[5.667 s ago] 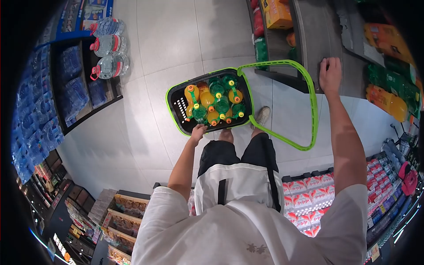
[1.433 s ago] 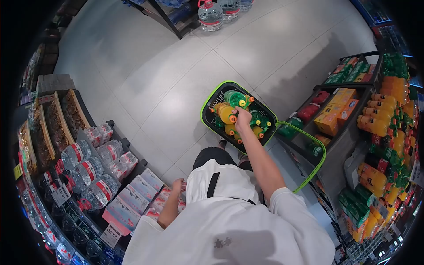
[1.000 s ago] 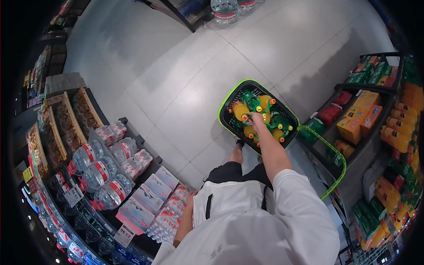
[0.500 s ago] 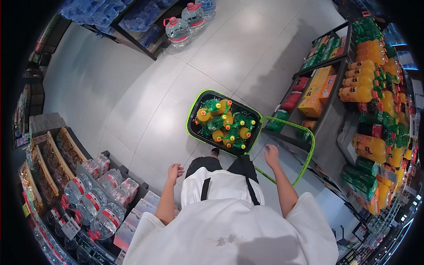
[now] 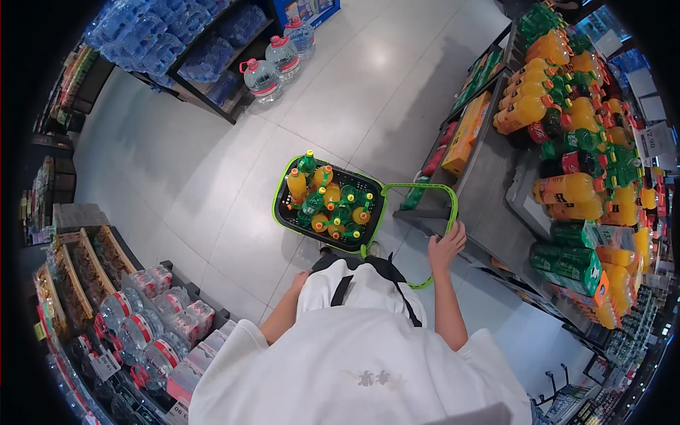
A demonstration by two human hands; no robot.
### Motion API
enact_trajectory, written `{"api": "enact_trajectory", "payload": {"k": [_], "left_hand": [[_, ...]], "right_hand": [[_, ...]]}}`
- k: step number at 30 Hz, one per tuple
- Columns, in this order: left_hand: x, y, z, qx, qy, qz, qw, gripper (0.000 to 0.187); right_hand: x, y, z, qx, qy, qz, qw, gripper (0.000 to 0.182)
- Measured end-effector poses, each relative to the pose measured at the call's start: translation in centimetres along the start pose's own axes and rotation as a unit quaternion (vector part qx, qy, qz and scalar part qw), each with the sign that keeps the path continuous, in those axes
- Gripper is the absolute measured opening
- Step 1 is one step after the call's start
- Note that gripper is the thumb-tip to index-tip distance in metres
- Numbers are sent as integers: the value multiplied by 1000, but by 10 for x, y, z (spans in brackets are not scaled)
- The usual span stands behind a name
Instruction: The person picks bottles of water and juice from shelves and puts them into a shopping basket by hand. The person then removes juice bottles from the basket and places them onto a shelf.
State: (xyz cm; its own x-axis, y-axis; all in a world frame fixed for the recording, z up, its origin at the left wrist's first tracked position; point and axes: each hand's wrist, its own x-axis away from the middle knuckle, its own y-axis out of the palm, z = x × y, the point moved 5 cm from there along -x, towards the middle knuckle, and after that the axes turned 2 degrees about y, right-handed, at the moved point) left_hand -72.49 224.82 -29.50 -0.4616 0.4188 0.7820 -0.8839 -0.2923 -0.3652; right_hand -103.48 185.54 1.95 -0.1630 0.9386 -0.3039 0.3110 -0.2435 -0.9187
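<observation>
"Where's the basket (image 5: pixel 285 218)?"
"On the floor (image 5: pixel 244 170), handle (image 5: pixel 425 185) out right, bottles (image 5: pixel 312 202) inside."
"Hands?"
"Right hand (image 5: pixel 446 246) raised at the handle, fingers loosely spread; left hand (image 5: pixel 300 280) low, near the waist, fingers unclear."

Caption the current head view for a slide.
Head view: right hand at the green handle of a basket of orange and green bottles, left hand by the waist.

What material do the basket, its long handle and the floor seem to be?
Basket: probably moulded black plastic; its walls are perforated.
Handle: bright green, likely plastic, evenly coloured.
Floor: pale grey, slightly glossy tiles, ceramic or stone; straight joints and soft reflections show.
</observation>
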Motion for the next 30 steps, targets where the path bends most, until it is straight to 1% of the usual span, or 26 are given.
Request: {"api": "enact_trajectory", "payload": {"k": [1,2,3,4,5,6,8,11,14,18,21,23,24,27,28,30], "left_hand": [[-3,8,-4,-78,43,31,995,58],[16,9,12,-97,27,22,995,72],[37,9,27,-58,-2,-6,998,73],[61,8,51,-18,-31,-35,999,75],[73,11,59,21,-60,-63,996,76],[71,16,52,-1,-44,-44,998,75],[76,20,58,-50,-15,-6,999,73],[102,26,89,-107,114,50,986,66],[112,33,113,36,77,-4,996,63],[138,41,157,55,84,25,995,64],[104,48,130,58,51,29,997,64],[89,48,117,38,45,55,997,64],[86,47,115,28,42,69,996,63],[97,37,115,36,18,109,993,63],[100,34,117,22,10,135,991,62],[95,32,111,39,7,141,989,61]], "right_hand": [[-4,7,15,-53,27,-22,998,65],[-9,19,37,-105,52,-45,992,64],[-10,27,52,-155,76,-71,982,63],[-11,29,55,-166,86,-83,979,61],[-11,32,55,-178,95,-94,975,60],[-12,34,55,-189,106,-105,971,58],[-11,37,52,-195,78,-80,974,57],[-9,43,55,-214,62,-61,973,57],[-11,51,57,-234,55,-43,970,58],[-15,49,56,-251,59,-46,965,58],[-18,42,54,-241,75,-52,966,57],[-21,43,55,-231,79,-47,969,56],[-23,44,55,-226,81,-45,970,55],[-30,40,54,-180,132,-103,969,54],[-30,41,55,-174,133,-101,971,54],[-31,46,58,-163,133,-97,973,55]]}}
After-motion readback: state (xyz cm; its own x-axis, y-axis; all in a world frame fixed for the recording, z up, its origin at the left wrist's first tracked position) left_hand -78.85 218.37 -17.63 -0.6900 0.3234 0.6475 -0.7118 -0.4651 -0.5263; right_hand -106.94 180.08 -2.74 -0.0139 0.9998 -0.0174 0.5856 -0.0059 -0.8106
